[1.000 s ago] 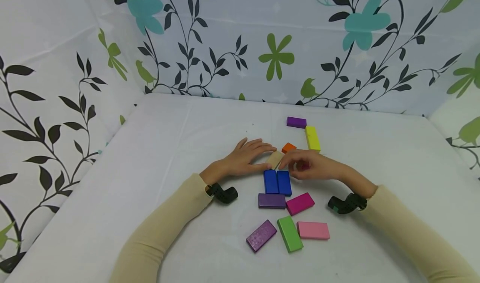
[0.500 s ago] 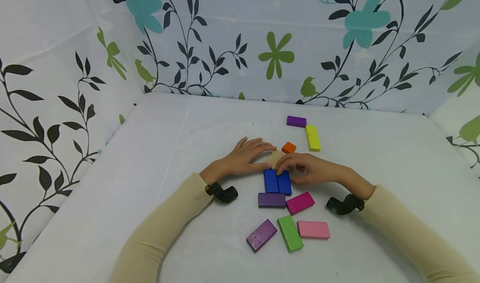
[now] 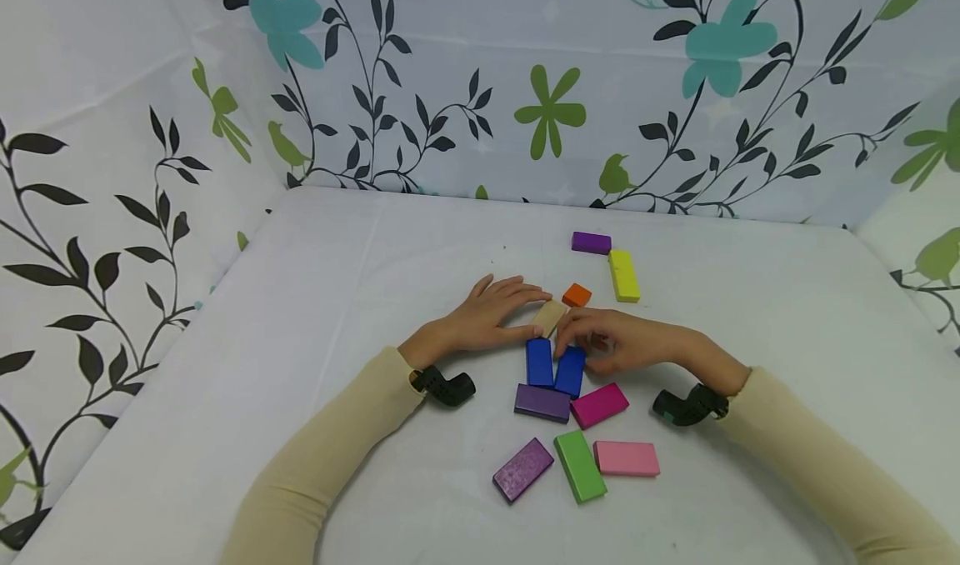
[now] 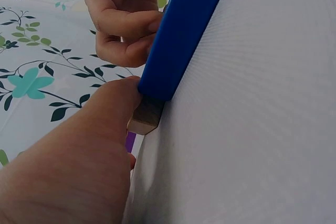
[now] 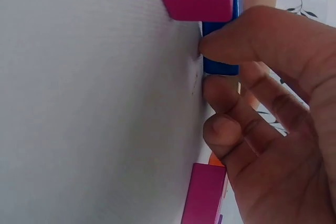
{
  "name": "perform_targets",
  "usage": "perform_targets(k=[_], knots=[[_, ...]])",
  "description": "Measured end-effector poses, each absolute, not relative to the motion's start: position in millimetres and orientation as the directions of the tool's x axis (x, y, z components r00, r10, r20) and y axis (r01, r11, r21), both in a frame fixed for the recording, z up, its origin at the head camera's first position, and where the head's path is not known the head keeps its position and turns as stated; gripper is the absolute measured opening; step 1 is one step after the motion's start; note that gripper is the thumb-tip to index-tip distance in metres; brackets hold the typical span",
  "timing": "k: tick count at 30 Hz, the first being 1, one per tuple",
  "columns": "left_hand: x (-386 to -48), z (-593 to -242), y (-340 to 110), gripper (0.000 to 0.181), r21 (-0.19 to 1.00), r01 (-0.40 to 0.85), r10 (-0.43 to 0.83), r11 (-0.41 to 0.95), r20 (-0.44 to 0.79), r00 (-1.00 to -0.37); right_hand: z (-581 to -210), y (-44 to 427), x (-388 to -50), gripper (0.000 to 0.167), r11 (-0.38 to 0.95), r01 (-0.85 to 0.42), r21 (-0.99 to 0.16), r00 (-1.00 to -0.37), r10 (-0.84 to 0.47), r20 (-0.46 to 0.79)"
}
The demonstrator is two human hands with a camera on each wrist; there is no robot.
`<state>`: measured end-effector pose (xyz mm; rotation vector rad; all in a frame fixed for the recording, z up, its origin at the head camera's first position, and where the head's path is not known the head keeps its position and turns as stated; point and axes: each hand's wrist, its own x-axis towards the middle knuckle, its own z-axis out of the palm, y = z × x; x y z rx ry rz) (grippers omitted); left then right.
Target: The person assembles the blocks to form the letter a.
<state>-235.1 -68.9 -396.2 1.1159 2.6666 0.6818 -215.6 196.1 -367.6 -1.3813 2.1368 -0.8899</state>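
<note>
In the head view my left hand lies with straight fingers at a plain wooden block; its fingertips touch the far end, its thumb the near end. My right hand pinches a blue block near its far end, thumb on the right side, index finger at the far left corner. That block stands slightly turned, with a narrow wedge of space between it and a second blue block. In the right wrist view the right thumb presses against the blue block.
A purple block and a magenta block lie nearest the blue ones. Closer to me are glittery purple, green and pink blocks. Orange, yellow and violet ones lie farther off. Another magenta block shows beside the right hand.
My right hand has come down onto the right blue block, which has turned and shifted toward me, away from the other blue one. The purple block has tilted slightly. My left hand keeps its place.
</note>
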Motion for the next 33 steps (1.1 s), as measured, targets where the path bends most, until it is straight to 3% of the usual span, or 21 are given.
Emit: perform_targets(k=[19,33], knots=[[-236.7,-395.4,-68.9,0.057,0.461,0.637,0.71,0.617,0.021,-0.703,-364.1,198.6,-214.4,0.037,0.22,-0.659,-0.719,-0.336,-0.942,0.019],[-234.7,-395.0,-67.8,0.057,0.467,0.631,0.706,0.619,0.021,-0.708,-359.8,200.0,-218.8,0.039,0.222,-0.685,-0.694,-0.377,-0.923,0.077]])
